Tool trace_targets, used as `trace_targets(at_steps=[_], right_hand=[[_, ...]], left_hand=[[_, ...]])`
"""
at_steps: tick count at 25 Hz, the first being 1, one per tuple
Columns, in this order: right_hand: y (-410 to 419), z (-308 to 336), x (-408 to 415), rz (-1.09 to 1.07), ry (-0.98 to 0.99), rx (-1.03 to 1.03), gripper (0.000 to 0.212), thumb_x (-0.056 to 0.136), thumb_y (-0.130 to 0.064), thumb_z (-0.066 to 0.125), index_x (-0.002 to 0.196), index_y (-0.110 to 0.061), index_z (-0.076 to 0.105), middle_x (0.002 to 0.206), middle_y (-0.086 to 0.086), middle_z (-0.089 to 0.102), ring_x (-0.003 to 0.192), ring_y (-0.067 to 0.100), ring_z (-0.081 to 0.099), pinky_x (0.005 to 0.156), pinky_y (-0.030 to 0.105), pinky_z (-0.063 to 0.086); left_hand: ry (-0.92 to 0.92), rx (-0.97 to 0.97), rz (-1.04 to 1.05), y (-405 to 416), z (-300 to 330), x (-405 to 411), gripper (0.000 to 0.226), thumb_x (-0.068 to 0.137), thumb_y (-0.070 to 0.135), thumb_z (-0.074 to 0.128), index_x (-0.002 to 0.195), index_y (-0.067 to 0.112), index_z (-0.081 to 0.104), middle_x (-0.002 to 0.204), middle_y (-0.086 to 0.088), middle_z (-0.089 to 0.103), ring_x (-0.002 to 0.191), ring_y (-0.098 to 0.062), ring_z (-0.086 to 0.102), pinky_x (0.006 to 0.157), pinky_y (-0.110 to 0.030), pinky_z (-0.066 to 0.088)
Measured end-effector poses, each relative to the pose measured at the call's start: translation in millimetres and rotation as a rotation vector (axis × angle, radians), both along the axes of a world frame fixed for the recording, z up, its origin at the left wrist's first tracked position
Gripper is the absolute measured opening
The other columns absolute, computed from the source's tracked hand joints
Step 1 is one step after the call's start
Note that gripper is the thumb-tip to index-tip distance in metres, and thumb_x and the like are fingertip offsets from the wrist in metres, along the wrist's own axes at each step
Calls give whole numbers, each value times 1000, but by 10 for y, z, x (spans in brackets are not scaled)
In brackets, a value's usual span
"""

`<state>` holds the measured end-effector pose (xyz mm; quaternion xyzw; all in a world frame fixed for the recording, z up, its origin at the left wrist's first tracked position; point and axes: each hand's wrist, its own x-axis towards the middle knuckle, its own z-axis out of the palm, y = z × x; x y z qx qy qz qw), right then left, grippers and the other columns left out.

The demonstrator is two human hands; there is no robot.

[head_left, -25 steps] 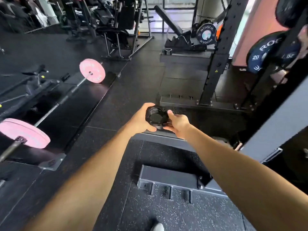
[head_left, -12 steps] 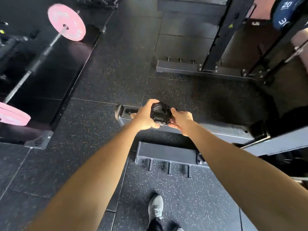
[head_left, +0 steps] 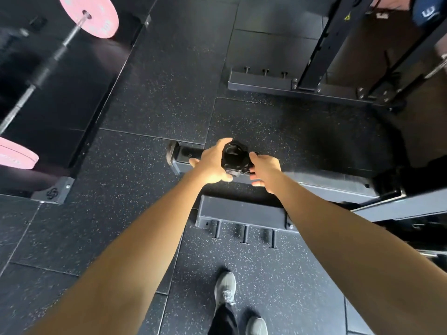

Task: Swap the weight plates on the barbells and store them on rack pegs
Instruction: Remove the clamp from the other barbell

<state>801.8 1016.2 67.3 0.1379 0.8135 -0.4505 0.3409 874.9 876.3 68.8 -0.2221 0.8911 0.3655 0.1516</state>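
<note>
Holding a black collar (head_left: 233, 159), the left hand (head_left: 212, 164) has its grip wrapped round it while the right hand (head_left: 264, 169) pinches its side, probably to work the clamp.

The left hand (head_left: 212, 163) covered the near side of the black collar (head_left: 234, 158), and the right hand (head_left: 262, 169) hid its far edge, so the clasp could not be made out. The near pink plate (head_left: 14, 153) was cut off by the left edge. The barbell (head_left: 41, 76) blurred toward the far pink plate (head_left: 90, 14), itself clipped at the top. A blue plate (head_left: 429, 9) showed only a corner, its lettering unreadable.
</note>
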Motion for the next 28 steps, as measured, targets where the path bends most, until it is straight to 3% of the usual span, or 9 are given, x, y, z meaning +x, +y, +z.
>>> trace_targets(at_steps=[2, 3, 6, 10, 13, 20, 28], right_hand=[[77, 50, 8, 116, 156, 181, 37, 94, -46, 45, 95, -13, 60, 106, 12, 67, 94, 30, 64, 81, 40, 56], [122, 98, 1, 171, 250, 261, 42, 92, -50, 43, 106, -14, 61, 115, 13, 64, 101, 31, 61, 86, 40, 53], [233, 373, -11, 303, 437, 317, 56, 91, -54, 43, 137, -22, 47, 137, 9, 46, 117, 30, 52, 98, 46, 46], [370, 928, 126, 481, 605, 307, 55, 90, -55, 45, 137, -27, 47, 139, 5, 46, 114, 27, 56, 99, 46, 46], [557, 1366, 333, 600, 718, 334, 55, 91, -53, 48, 139, -27, 46, 144, 3, 44, 122, 27, 51, 106, 46, 39], [1287, 2416, 1157, 709, 1001, 319, 60, 88, -49, 56, 142, -26, 43, 148, 5, 42, 132, 29, 42, 108, 45, 32], [1933, 3450, 2092, 761, 1131, 262, 71, 84, -53, 60, 146, -28, 35, 149, 5, 37, 138, 29, 33, 110, 47, 26]], left_hand=[[-17, -4, 21, 22, 99, 51, 120, 60, 18, 89, 145, 44, 9, 151, -3, 38, 137, -33, 38, 110, -65, 16], [-6, 6, 45, 20, 171, 78, 121, 60, 19, 90, 146, 44, 9, 154, -3, 33, 139, -33, 35, 112, -65, 14], [67, 4, 78, -19, 451, 178, 107, 62, 30, 88, 144, 39, 20, 154, -2, 30, 138, -30, 34, 111, -59, 25], [136, -137, 79, 100, 1066, 380, 79, 72, 46, 78, 139, 37, 37, 152, 6, 34, 138, -24, 36, 111, -57, 19], [190, -212, 80, 300, 1483, 630, 68, 73, 51, 75, 133, 40, 44, 149, 8, 38, 136, -22, 39, 110, -58, 20], [368, -249, 150, 1012, 2432, 1692, 61, 74, 51, 74, 128, 42, 47, 144, 9, 43, 131, -21, 43, 111, -57, 22], [473, -292, 194, 1717, 3460, 2775, 77, 56, 63, 69, 127, 45, 45, 139, 8, 45, 127, -20, 46, 107, -51, 34]])
